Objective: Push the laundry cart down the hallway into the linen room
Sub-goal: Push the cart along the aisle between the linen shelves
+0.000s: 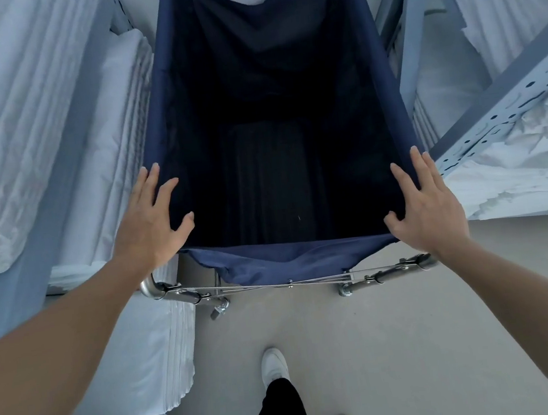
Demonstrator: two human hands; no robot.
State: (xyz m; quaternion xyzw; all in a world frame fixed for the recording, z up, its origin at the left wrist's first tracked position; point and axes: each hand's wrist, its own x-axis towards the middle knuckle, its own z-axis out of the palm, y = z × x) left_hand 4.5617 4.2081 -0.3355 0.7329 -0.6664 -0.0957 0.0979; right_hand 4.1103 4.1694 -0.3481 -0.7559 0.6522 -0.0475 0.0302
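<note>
The laundry cart point(286, 264) is a deep navy fabric bag on a metal tube frame, standing straight ahead of me between two shelf rows. Its inside looks dark and holds nothing that I can make out. My left hand point(152, 222) lies flat on the bag's near left corner with the fingers spread. My right hand point(425, 202) rests on the near right corner, fingers apart and thumb hooked over the fabric edge. The cart's chrome frame point(179, 293) and a caster show just below the bag.
Stacks of folded white linen point(116, 199) fill the shelves close on the left. A grey slotted metal shelf rack point(511, 99) with more white linen stands close on the right. Grey floor point(369, 350) and my white shoes lie behind the cart.
</note>
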